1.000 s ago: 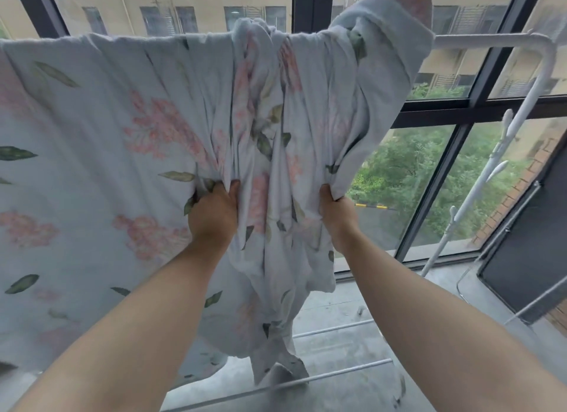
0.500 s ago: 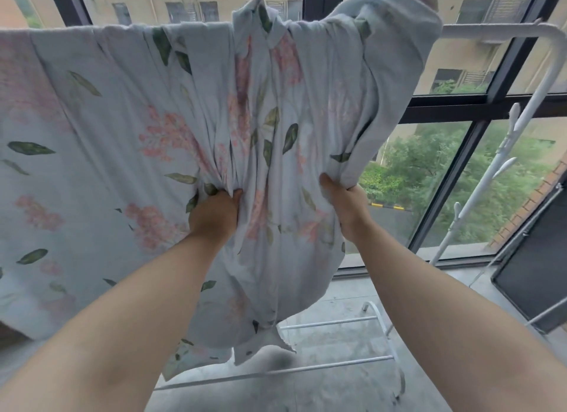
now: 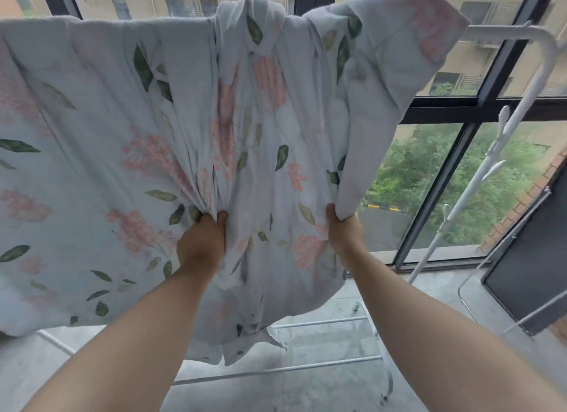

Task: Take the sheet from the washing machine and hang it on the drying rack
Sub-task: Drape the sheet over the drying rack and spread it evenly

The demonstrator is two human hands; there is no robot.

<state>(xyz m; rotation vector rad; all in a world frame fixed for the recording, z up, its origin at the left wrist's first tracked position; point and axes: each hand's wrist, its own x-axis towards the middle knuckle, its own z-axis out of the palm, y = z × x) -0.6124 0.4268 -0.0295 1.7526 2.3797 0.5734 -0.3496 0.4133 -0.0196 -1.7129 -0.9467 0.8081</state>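
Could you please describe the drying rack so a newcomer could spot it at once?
Look to the big dark-framed window. In front of it stands the drying rack, a white tube frame whose top bar carries the floral sheet. Unlike the dark window bars, it is white and round-cornered.

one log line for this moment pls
step: hanging | sheet: draped over drying rack top bar, bunched mid | left hand: grips sheet folds | right hand: grips sheet edge

Black-framed window (image 3: pixel 445 111) behind; trees (image 3: pixel 506 197), beige building (image 3: pixel 445 52) outside; grey floor (image 3: pixel 322 390).
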